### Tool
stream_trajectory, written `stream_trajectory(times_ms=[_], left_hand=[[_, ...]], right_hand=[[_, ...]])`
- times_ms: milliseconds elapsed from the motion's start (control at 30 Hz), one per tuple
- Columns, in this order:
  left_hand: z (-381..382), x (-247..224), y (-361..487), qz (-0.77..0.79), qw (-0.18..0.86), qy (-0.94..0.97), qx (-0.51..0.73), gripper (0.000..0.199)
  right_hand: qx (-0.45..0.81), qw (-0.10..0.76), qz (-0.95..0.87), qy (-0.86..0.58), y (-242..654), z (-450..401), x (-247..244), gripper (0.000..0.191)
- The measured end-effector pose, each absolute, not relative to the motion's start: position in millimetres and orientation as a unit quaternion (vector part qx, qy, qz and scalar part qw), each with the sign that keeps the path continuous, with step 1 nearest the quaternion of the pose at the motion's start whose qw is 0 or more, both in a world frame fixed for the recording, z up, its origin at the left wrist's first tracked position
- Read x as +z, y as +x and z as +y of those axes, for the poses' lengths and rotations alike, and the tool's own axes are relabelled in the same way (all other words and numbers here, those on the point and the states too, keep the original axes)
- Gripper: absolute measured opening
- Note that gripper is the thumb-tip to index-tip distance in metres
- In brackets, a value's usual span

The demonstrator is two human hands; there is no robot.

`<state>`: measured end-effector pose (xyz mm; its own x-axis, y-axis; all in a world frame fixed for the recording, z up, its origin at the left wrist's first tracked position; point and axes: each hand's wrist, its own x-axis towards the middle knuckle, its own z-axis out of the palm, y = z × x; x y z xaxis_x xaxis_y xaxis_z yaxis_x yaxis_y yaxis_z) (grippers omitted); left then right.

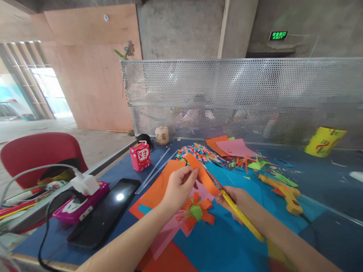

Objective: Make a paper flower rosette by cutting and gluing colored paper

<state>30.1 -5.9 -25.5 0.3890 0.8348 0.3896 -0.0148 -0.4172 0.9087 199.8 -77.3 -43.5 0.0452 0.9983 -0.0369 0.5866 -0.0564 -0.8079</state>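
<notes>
My left hand pinches an orange paper strip above the table. Yellow-handled scissors are gripped in my right hand, their blades lying along the strip's right edge. How far the blades are apart cannot be made out. Below the hands rests a paper flower with orange petals and a green centre. It lies over pink and blue paper sheets. Left of my left hand is a larger orange sheet.
Behind the hands are a heap of colourful paper pieces and a pink sheet. A yellow glue gun lies to the right. Left are a phone, a purple power strip and a red box. A perforated metal screen borders the far edge.
</notes>
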Motion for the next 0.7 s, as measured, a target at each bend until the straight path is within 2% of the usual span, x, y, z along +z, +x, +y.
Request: stream_trajectory(times_ms=[333,700], left_hand=[[-7.3,-26.6,32.1,0.296,0.458,0.707,0.45,0.03],[-9.8,-24.0,32.2,0.301,0.463,0.708,0.44,0.031]], right_hand=[[0.297,0.322,-0.618,-0.653,197.0,-78.0,-42.7,0.031],[0.33,0.312,-0.59,-0.667,194.0,-79.5,-36.6,0.029]])
